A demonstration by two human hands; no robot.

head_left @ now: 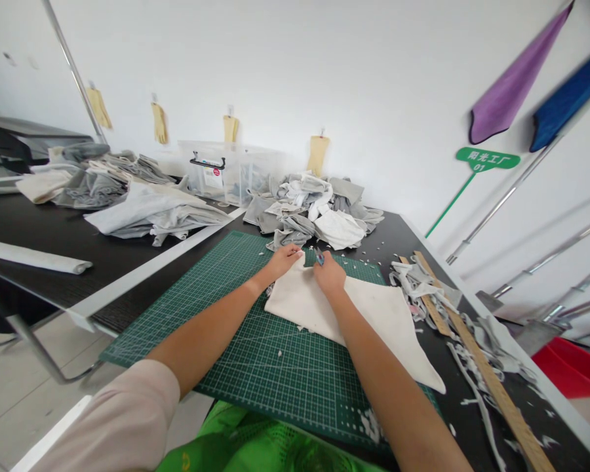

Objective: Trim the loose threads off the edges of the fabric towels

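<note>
Cloth is lying flat on our green cutting mat, a white piece spreading from between our hands toward the mat's lower right. Our left hand is pinching the cloth's top corner, its fingers drawn nearly shut. Our right hand is curling closed around a small blue-handled cutting tool, too small to tell snips from blade, and is resting on the cloth just beside the left hand.

Small white scraps are dotting the mat. Just beyond it, a heap of grey and white fabric offcuts is sitting on the black table. To our right, a wooden ruler is lying among grey fabric strips. Farther back, a clear plastic bin is standing by the wall, and more grey fabric is piling up on the table to our left. Purple cloth and blue cloth are hanging high on our right, above a green sign.
</note>
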